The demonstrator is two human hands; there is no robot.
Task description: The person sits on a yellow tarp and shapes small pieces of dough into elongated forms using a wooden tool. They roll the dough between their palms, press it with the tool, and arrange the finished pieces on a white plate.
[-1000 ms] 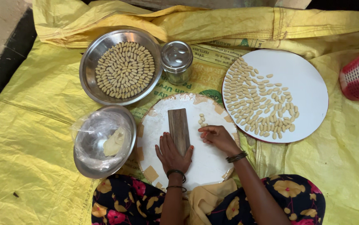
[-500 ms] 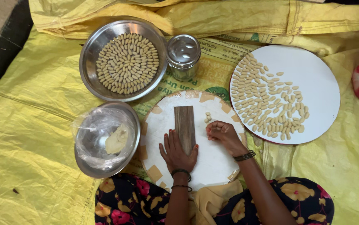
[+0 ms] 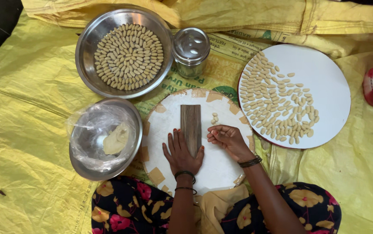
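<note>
1. Wooden strip [image 3: 190, 128] lies on the white round board [image 3: 221, 167]; left hand [image 3: 181, 152] presses flat on its near end, fingers spread, steadying it.
2. Right hand [image 3: 226, 138], fingers curled, grasp unclear, sits beside three dough pieces [image 3: 214, 118].
3. Steel plate [image 3: 123, 52] holds finished rows.

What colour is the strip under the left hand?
Dark brown, wood-grained strip, seen in the head view, on the white round board.

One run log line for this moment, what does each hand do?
left hand: flat on wooden strip | right hand: curled on white board beside dough pieces
</note>
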